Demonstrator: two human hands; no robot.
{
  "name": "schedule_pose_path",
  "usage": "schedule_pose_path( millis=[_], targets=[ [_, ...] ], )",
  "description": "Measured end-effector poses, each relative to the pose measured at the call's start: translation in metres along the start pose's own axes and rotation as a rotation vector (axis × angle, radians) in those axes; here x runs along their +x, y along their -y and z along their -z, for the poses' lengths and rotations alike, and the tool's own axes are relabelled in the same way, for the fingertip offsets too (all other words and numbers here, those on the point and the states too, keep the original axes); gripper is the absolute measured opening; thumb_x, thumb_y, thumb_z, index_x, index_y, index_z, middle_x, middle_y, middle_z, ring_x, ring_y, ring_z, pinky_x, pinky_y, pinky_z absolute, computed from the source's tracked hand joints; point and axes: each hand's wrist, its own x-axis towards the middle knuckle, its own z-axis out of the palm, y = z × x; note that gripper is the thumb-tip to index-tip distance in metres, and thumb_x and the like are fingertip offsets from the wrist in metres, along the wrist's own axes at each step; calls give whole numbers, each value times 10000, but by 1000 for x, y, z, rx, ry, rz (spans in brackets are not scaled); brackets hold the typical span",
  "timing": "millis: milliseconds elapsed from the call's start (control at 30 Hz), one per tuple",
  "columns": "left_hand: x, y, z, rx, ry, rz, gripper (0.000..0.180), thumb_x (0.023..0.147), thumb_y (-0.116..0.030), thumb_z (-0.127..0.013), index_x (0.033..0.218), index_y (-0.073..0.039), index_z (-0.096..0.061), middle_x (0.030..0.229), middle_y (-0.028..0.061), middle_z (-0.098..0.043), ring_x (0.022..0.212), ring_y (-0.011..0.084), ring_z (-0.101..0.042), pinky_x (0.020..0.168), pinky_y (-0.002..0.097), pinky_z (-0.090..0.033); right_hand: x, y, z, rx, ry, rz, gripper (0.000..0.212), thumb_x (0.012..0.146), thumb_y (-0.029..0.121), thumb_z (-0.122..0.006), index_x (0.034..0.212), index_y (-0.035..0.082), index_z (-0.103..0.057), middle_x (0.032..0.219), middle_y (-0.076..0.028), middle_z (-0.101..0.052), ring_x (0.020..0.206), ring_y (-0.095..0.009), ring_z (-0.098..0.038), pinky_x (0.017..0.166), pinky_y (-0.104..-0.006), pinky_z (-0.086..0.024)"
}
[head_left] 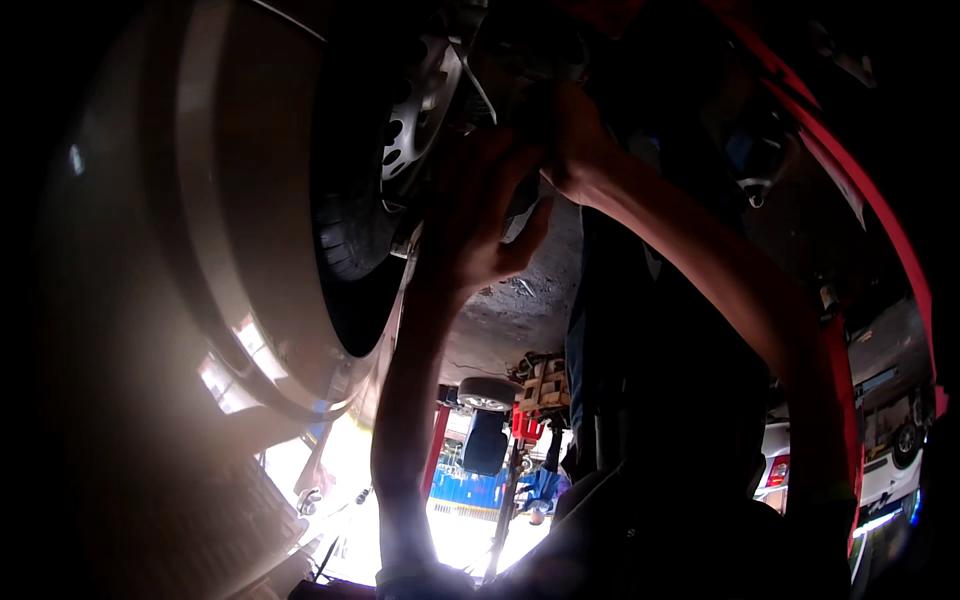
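Observation:
Both my arms reach up beside the wheel of a raised vehicle. My left hand (480, 205) is next to the perforated metal disc (425, 110), its thumb held well apart from its fingers. Those fingers bend toward my right wrist, their tips lost in shadow, and I see nothing gripped in them. My right hand (567, 140) is bent at the wrist among dark parts under the vehicle, close to my left fingertips. Its fingers are hidden in the dark, so what it touches does not show. The black tyre (350, 245) stands left of my left hand.
A pale, shiny body panel (200, 230) curves along the left side. Red lift structure (895, 235) runs down the right. Beyond my arms are a loose wheel (488, 393), wooden crates (546, 386), another person (543, 490) and a white vehicle (888, 475).

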Motion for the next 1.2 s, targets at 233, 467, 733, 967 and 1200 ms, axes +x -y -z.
schedule_pose_path(
  millis=[233, 467, 733, 967, 1200],
  targets=[
    [23, 39, 15, 76, 199, -361, 394, 598, -365, -705, 906, -139, -607, 828, 64, -544, 699, 203, -563, 607, 344, -470, 5, -5, 3, -6, 136, 136, 261, 885, 216, -320, 933, 33, -499, 949, -100, -531, 858, -168, -513, 720, -328, -454],
    [6, 30, 7, 167, 45, -274, 375, 611, -366, -662, 868, -102, -597, 848, 78, -578, 547, 183, -578, 452, 287, -481, -7, 0, -3, -164, 68, 99, 273, 889, 237, -310, 914, 54, -510, 874, -81, -543, 774, -162, -528, 671, -322, -469],
    [-8, 2, -15, 199, -212, 196, 300, 624, -249, -661, 852, -80, -565, 790, 86, -588, 624, 244, -608, 544, 328, -510, 1, -2, -2, -180, 91, 121, 224, 837, 199, -353, 835, 45, -516, 755, -76, -529, 651, -156, -531, 594, -310, -476],
    [0, -27, -29, 363, -360, 488, 274, 639, -204, -662, 849, -69, -551, 777, 95, -575, 648, 256, -592, 549, 339, -492, 6, -3, 4, -41, 178, 26, 283, 848, 252, -339, 850, 35, -521, 789, -80, -545, 701, -152, -537, 641, -301, -485],
    [10, 9, 14, 261, -16, -219, 354, 597, -200, -719, 892, -86, -562, 940, 104, -542, 830, 278, -552, 662, 371, -464, -1, -5, -5, -85, 81, 90, 254, 834, 233, -360, 834, 31, -514, 797, -85, -533, 728, -149, -514, 643, -316, -455]
  ],
)
